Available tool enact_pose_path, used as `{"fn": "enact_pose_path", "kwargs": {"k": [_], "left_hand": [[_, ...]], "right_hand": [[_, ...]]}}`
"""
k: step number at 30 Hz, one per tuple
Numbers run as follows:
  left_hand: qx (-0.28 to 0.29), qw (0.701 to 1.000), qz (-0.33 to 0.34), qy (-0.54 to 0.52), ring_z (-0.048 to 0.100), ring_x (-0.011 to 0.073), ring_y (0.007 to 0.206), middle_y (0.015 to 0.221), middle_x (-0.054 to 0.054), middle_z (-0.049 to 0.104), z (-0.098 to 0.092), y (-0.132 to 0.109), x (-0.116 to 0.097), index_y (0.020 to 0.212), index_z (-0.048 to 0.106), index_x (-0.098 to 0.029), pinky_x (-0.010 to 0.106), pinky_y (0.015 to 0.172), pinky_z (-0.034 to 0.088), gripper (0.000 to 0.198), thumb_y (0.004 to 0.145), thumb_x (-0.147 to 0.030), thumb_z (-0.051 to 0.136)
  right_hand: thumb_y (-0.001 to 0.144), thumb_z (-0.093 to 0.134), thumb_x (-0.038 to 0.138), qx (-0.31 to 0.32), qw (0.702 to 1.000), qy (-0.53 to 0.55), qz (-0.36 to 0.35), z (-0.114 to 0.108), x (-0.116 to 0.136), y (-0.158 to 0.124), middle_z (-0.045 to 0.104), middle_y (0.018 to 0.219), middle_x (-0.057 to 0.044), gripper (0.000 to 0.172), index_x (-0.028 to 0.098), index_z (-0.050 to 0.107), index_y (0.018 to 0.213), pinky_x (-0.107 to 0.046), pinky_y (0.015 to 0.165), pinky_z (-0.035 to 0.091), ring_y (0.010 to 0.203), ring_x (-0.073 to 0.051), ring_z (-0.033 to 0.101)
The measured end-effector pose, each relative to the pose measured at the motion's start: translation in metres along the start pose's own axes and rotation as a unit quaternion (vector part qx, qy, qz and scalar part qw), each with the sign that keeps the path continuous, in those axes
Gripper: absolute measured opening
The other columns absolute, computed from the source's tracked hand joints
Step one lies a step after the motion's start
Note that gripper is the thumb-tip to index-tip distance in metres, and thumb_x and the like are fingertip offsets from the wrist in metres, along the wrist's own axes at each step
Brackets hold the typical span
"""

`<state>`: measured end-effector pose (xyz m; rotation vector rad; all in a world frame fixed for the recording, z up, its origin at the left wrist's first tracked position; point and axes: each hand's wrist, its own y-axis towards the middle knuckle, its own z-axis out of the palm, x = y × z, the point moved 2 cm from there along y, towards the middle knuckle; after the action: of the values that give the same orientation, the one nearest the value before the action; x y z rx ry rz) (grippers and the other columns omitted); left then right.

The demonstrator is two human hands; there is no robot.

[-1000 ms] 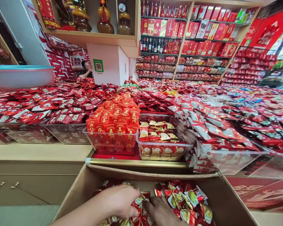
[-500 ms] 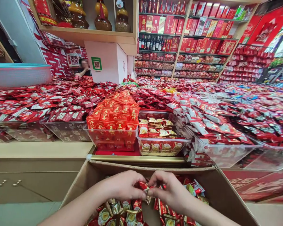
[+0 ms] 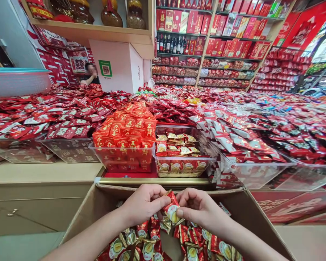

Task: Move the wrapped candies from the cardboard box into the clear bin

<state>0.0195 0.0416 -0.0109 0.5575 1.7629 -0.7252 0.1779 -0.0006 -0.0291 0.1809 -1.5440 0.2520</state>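
Over the open cardboard box (image 3: pixel 256 226), my left hand (image 3: pixel 148 203) and my right hand (image 3: pixel 195 206) pinch one small red and gold candy packet (image 3: pixel 171 208) between them. A round white print with a yellow fruit shows on its front. My left thumb presses its upper left part, and my right thumb and fingers grip its right edge. Below the hands, many packets of the same kind (image 3: pixel 148 250) lie loose in the box, with a bare strip of box bottom between two heaps. Behind the box, a clear plastic bin (image 3: pixel 183 159) holds similar packets in neat rows.
A clear bin of orange-red packets (image 3: pixel 125 137) stands left of the durian-print bin. More bins with heaped red and white packets (image 3: pixel 241 137) spread to the right. A person (image 3: pixel 91 74) is at the back left, beside a white pillar (image 3: pixel 111 67). Stocked shelves (image 3: pixel 206 47) line the back.
Both hands have risen slightly, and the packet between them is now turned with its printed front showing. The camera view has shifted a little, so the surroundings sit slightly higher and further left.
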Motion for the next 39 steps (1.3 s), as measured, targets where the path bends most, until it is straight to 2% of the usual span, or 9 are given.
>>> {"fn": "enact_pose_path", "kwargs": {"k": [4, 7, 10, 13, 15, 21, 28, 33, 39], "left_hand": [[-0.015, 0.998, 0.038, 0.047, 0.049, 0.0093, 0.048, 0.054, -0.003, 0.053, 0.002, -0.002, 0.0, 0.071, 0.057, -0.013, 0.019, 0.046, 0.038, 0.026, 0.073, -0.038, 0.055], [-0.013, 0.999, 0.051, -0.009, 0.052, 0.0101, 0.049, 0.057, -0.001, 0.056, 0.002, -0.002, 0.002, 0.072, 0.054, -0.013, 0.02, 0.047, 0.04, 0.031, 0.078, -0.042, 0.047], [-0.04, 0.996, 0.058, -0.045, 0.053, 0.0102, 0.048, 0.057, 0.0, 0.058, 0.0, 0.0, 0.006, 0.076, 0.053, -0.013, 0.02, 0.047, 0.04, 0.033, 0.082, -0.043, 0.038], [-0.054, 0.997, 0.054, -0.027, 0.054, 0.01, 0.047, 0.057, 0.0, 0.058, -0.002, 0.002, 0.008, 0.076, 0.053, -0.013, 0.02, 0.048, 0.04, 0.029, 0.081, -0.04, 0.042], [-0.053, 0.998, 0.044, -0.008, 0.055, 0.0104, 0.049, 0.059, 0.001, 0.059, -0.002, 0.002, 0.008, 0.074, 0.053, -0.013, 0.02, 0.048, 0.04, 0.027, 0.08, -0.038, 0.045], [-0.051, 0.998, 0.037, 0.023, 0.054, 0.0103, 0.049, 0.059, 0.0, 0.058, -0.001, 0.0, 0.008, 0.07, 0.052, -0.014, 0.019, 0.047, 0.04, 0.028, 0.079, -0.039, 0.044], [-0.044, 0.996, 0.039, 0.063, 0.055, 0.0113, 0.051, 0.06, 0.0, 0.059, -0.002, 0.001, 0.013, 0.073, 0.054, -0.015, 0.019, 0.048, 0.041, 0.027, 0.079, -0.039, 0.044], [-0.041, 0.993, 0.051, 0.097, 0.056, 0.0122, 0.054, 0.062, 0.001, 0.06, -0.003, 0.0, 0.014, 0.075, 0.056, -0.015, 0.02, 0.051, 0.042, 0.026, 0.079, -0.037, 0.043], [-0.042, 0.986, 0.063, 0.151, 0.056, 0.0125, 0.057, 0.064, 0.001, 0.062, -0.004, -0.001, 0.012, 0.076, 0.058, -0.015, 0.02, 0.054, 0.041, 0.024, 0.08, -0.034, 0.043]], "right_hand": [[0.068, 0.061, 0.025, 0.028, 0.997, -0.065, -0.033, 0.008, 0.004, -0.006, 0.058, 0.076, 0.001, 0.025, 0.019, 0.049, 0.089, -0.022, 0.058, 0.039, 0.064, -0.01, 0.049], [0.075, 0.052, 0.025, 0.038, 0.987, -0.143, -0.062, 0.001, 0.028, -0.007, 0.061, 0.075, -0.001, 0.012, 0.018, 0.053, 0.084, -0.024, 0.059, 0.042, 0.066, -0.012, 0.054], [0.077, 0.048, 0.027, -0.067, 0.964, -0.219, -0.135, -0.026, 0.07, 0.004, 0.061, 0.075, -0.003, 0.011, 0.018, 0.053, 0.08, -0.026, 0.062, 0.043, 0.068, -0.013, 0.056], [0.073, 0.051, 0.025, -0.198, 0.891, -0.349, -0.214, -0.059, 0.106, 0.027, 0.06, 0.073, -0.002, 0.01, 0.019, 0.052, 0.081, -0.025, 0.06, 0.042, 0.066, -0.014, 0.055], [0.071, 0.052, 0.021, -0.223, 0.848, -0.433, -0.207, -0.074, 0.117, 0.047, 0.059, 0.069, 0.0, 0.007, 0.019, 0.053, 0.077, -0.024, 0.057, 0.04, 0.062, -0.013, 0.053], [0.065, 0.052, 0.017, -0.174, 0.808, -0.553, -0.1, -0.082, 0.111, 0.082, 0.06, 0.067, 0.0, 0.004, 0.019, 0.053, 0.068, -0.022, 0.056, 0.037, 0.062, -0.013, 0.053], [0.062, 0.054, 0.017, -0.16, 0.811, -0.559, -0.062, -0.082, 0.104, 0.087, 0.062, 0.067, 0.0, 0.004, 0.019, 0.053, 0.065, -0.02, 0.053, 0.037, 0.062, -0.013, 0.054], [0.066, 0.05, 0.022, -0.14, 0.819, -0.556, -0.034, -0.084, 0.102, 0.091, 0.062, 0.062, 0.001, 0.006, 0.019, 0.053, 0.07, -0.019, 0.048, 0.037, 0.056, -0.012, 0.054], [0.061, 0.054, 0.017, -0.094, 0.796, -0.597, -0.034, -0.083, 0.099, 0.093, 0.06, 0.064, 0.001, 0.005, 0.018, 0.054, 0.066, -0.019, 0.049, 0.034, 0.058, -0.011, 0.051]]}}
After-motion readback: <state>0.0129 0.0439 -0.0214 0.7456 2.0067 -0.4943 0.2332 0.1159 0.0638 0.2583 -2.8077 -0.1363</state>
